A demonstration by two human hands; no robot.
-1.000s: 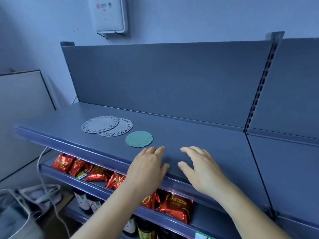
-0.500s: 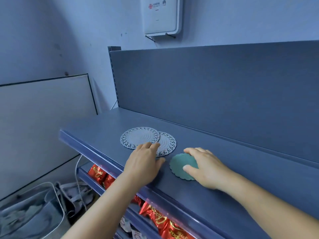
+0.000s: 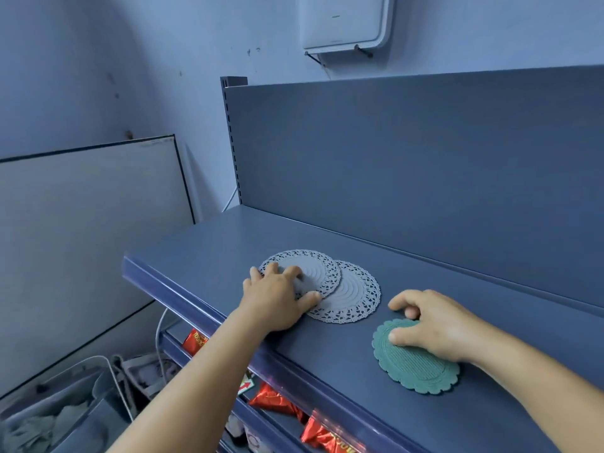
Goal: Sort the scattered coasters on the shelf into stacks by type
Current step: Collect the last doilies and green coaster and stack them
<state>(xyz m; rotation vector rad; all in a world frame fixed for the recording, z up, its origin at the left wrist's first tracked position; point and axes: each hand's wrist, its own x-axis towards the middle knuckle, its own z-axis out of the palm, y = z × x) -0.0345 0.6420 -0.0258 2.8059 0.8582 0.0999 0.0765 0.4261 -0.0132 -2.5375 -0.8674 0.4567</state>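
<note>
My left hand (image 3: 277,297) lies palm down on the shelf (image 3: 228,253), fingers spread over the near edge of the upper lace coaster (image 3: 310,273); the fingertips press on its patterned rim and ribbed middle, and the thumb points right, its tip at the place where the two pale coasters overlap. It holds nothing: the hand is open and flat, only resting on top. That upper lace coaster lies partly over the lower lace coaster (image 3: 353,295), which sticks out to the right and toward me. Both are round, grey-white, with pierced borders. My right hand (image 3: 434,325) is well apart from the left, further right on the same shelf. Its fingers are curled, the thumb tip pressing the green coaster (image 3: 415,364) on its far part, the other fingertips bent down to the shelf just beyond the scalloped edge. Whether it pinches that edge or only presses on it, I cannot tell. The green coaster lies flat near the front lip, clear of the lace pair. Below the shelf, red packets (image 3: 277,400) show on the next level. A white box (image 3: 343,21) hangs on the wall above, and a pale board (image 3: 91,223) leans at the left.
</note>
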